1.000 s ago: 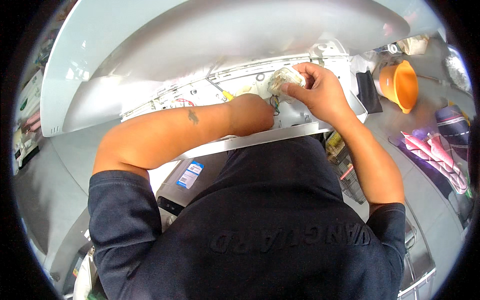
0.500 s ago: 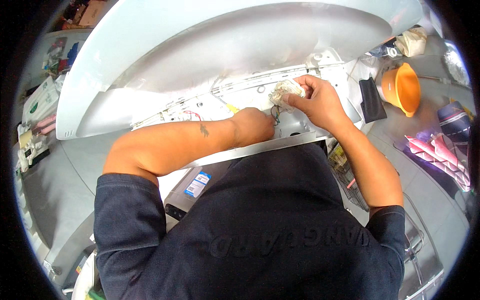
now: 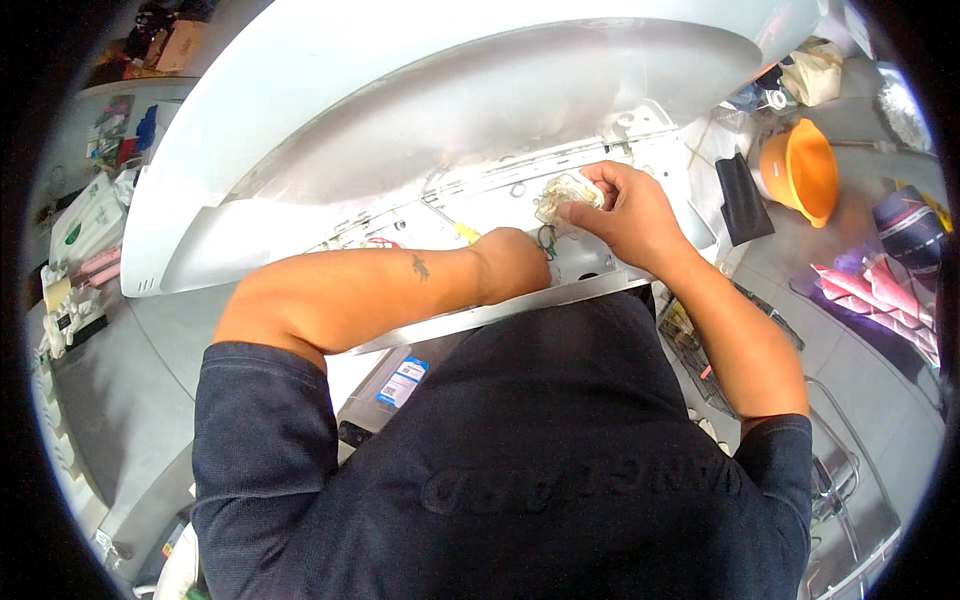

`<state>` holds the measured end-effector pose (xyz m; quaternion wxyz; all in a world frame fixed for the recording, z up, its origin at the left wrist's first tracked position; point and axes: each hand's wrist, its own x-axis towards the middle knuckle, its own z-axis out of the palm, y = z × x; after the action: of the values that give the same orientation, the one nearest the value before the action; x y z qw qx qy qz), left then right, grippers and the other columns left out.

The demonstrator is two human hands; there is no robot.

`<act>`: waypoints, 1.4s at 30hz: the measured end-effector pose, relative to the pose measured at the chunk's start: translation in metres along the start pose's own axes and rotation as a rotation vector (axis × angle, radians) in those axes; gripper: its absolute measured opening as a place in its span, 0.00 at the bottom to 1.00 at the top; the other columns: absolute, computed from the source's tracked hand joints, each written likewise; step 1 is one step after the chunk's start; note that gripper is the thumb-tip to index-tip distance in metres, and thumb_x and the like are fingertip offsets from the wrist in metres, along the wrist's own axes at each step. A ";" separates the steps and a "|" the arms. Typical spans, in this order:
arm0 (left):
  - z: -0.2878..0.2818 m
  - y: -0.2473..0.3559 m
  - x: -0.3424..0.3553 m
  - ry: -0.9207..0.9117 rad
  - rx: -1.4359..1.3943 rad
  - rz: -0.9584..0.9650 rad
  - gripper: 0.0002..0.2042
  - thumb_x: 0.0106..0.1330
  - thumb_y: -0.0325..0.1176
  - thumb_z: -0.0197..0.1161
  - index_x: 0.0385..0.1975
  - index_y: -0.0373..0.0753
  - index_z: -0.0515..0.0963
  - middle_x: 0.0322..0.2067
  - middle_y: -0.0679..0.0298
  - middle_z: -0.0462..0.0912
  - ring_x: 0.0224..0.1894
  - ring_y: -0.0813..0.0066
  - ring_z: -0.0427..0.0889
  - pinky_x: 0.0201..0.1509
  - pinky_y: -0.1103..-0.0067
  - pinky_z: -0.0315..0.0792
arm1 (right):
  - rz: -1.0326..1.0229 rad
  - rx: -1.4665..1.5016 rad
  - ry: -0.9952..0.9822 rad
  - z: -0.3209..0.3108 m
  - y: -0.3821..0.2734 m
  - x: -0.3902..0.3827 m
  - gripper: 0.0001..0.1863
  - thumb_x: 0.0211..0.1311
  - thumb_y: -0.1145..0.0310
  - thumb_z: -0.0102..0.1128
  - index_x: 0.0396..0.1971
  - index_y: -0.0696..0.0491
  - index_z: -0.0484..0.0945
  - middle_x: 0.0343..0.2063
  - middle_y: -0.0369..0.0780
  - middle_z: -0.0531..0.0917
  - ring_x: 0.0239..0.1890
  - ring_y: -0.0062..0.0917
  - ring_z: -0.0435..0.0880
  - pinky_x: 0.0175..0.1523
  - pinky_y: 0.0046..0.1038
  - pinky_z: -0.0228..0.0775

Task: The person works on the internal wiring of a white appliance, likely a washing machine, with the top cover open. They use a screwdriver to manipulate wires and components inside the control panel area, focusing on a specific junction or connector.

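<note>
A large pale appliance panel (image 3: 400,120) with a curved recess stands beyond a long white tray (image 3: 610,150) fitted with wires and small openings. My right hand (image 3: 630,220) pinches a crumpled, pale translucent part (image 3: 556,195) inside the tray, thumb on its near side. A bundle of thin coloured wires (image 3: 546,240) hangs below that part. Just left of the wires my left hand (image 3: 510,265) is closed in a loose fist, its fingertips hidden. A yellow piece (image 3: 466,232) and red wires (image 3: 383,242) lie in the tray to its left.
On the right are an orange tub (image 3: 800,172), a black pouch (image 3: 742,200), pink-and-white fabric (image 3: 880,300) and a wire rack (image 3: 845,460). Bags and small items (image 3: 90,225) line the far left. A grey box with a blue-and-white label (image 3: 400,380) sits below the tray.
The whole view has shifted, showing more of the left side. Both hands appear slightly lower in the picture and keep their grips near the translucent part and wires.
</note>
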<state>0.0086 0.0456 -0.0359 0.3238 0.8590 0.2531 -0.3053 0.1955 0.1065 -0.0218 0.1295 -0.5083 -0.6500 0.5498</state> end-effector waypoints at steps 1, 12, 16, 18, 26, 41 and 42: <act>0.003 0.000 0.002 -0.007 0.003 -0.004 0.07 0.62 0.28 0.62 0.31 0.39 0.87 0.35 0.54 0.89 0.41 0.53 0.89 0.41 0.62 0.83 | 0.022 0.002 -0.007 -0.001 -0.002 0.000 0.18 0.53 0.62 0.78 0.41 0.57 0.85 0.31 0.41 0.89 0.32 0.26 0.87 0.42 0.28 0.76; -0.004 0.001 0.001 -0.039 0.014 0.000 0.07 0.62 0.30 0.62 0.33 0.41 0.87 0.35 0.55 0.89 0.42 0.53 0.89 0.41 0.62 0.83 | 0.050 -0.022 -0.024 -0.004 -0.007 0.005 0.15 0.58 0.66 0.75 0.41 0.59 0.84 0.26 0.33 0.85 0.26 0.12 0.76 0.35 0.20 0.69; -0.002 0.002 0.003 -0.026 0.026 -0.002 0.06 0.61 0.29 0.64 0.32 0.41 0.87 0.35 0.56 0.89 0.41 0.54 0.89 0.40 0.63 0.83 | 0.049 -0.020 -0.023 -0.002 -0.002 0.005 0.17 0.55 0.61 0.76 0.39 0.56 0.86 0.30 0.39 0.88 0.31 0.25 0.84 0.40 0.28 0.74; -0.006 0.005 0.000 -0.038 0.055 -0.005 0.06 0.60 0.28 0.64 0.33 0.41 0.87 0.36 0.56 0.89 0.41 0.54 0.89 0.40 0.63 0.83 | 0.050 -0.020 -0.014 -0.001 -0.001 0.006 0.18 0.54 0.58 0.77 0.38 0.55 0.86 0.32 0.42 0.89 0.34 0.32 0.88 0.42 0.31 0.77; 0.003 0.002 0.003 -0.006 -0.009 -0.023 0.07 0.61 0.28 0.63 0.36 0.40 0.86 0.36 0.55 0.89 0.41 0.52 0.89 0.40 0.62 0.83 | 0.033 -0.069 0.009 0.000 -0.004 0.003 0.19 0.53 0.57 0.76 0.38 0.56 0.86 0.32 0.43 0.89 0.34 0.34 0.87 0.43 0.32 0.77; 0.005 -0.001 0.003 0.072 0.015 0.038 0.06 0.64 0.29 0.59 0.37 0.41 0.82 0.35 0.57 0.88 0.41 0.53 0.88 0.41 0.62 0.83 | 0.015 -0.052 0.046 0.003 -0.004 -0.002 0.20 0.52 0.57 0.76 0.39 0.56 0.86 0.33 0.44 0.89 0.36 0.35 0.88 0.45 0.32 0.78; 0.009 -0.003 0.004 0.079 0.021 0.050 0.06 0.64 0.29 0.59 0.38 0.41 0.82 0.36 0.57 0.87 0.41 0.53 0.88 0.41 0.62 0.83 | 0.023 -0.062 0.038 0.002 -0.005 -0.002 0.21 0.52 0.56 0.76 0.39 0.56 0.86 0.32 0.44 0.89 0.36 0.35 0.88 0.45 0.32 0.78</act>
<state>0.0063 0.0420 -0.0454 0.3119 0.8799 0.2407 -0.2655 0.1920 0.1042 -0.0174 0.1199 -0.5299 -0.6583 0.5210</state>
